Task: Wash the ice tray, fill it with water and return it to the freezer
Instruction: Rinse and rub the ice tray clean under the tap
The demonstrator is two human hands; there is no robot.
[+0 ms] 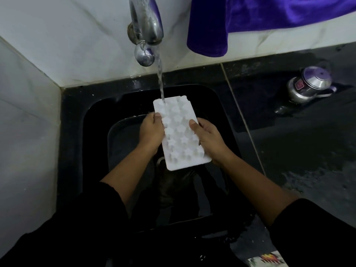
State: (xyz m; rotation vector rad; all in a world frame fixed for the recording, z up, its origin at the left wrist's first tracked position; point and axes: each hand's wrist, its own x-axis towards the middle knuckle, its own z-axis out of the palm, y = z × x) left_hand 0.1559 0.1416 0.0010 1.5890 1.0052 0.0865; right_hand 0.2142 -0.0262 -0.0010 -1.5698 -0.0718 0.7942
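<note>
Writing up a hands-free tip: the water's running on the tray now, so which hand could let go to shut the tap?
Probably the left hand. It grips the ice tray's left edge, nearer the tap above. The right hand holds the opposite edge, lower down, and could likely keep the tray steady.

Dim and soft throughout, with the black sink (92, 120) swallowed in near-shadow; brightest on the white ice tray (179, 132), overexposed and short of detail, and on the pale far wall (77, 45); glinting on the metal tap (145, 29); bowed by wide-angle distortion toward the edges
</note>
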